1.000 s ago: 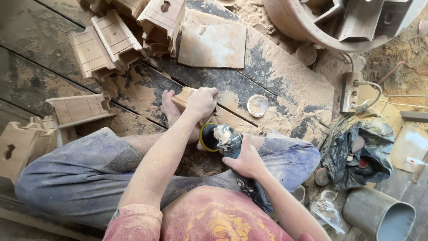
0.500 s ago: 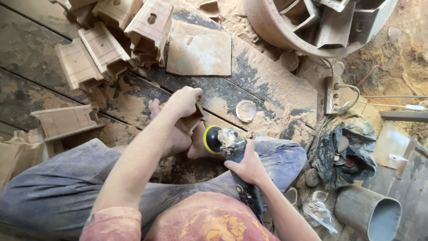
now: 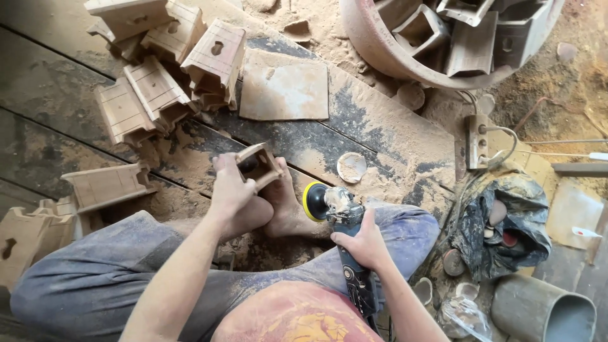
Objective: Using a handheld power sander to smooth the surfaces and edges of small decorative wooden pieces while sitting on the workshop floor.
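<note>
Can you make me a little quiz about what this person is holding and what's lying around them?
1. What does the left hand hold?
2. True or false: the yellow-edged disc of the power sander presses on the hollow wooden piece.
3. Where do the other wooden pieces lie: A) inside the grey pipe, B) on the dusty floor, upper left?

Key:
1. The hollow wooden piece, lifted above the feet.
2. False; the two are apart. The right hand holds the sander.
3. B.
</note>
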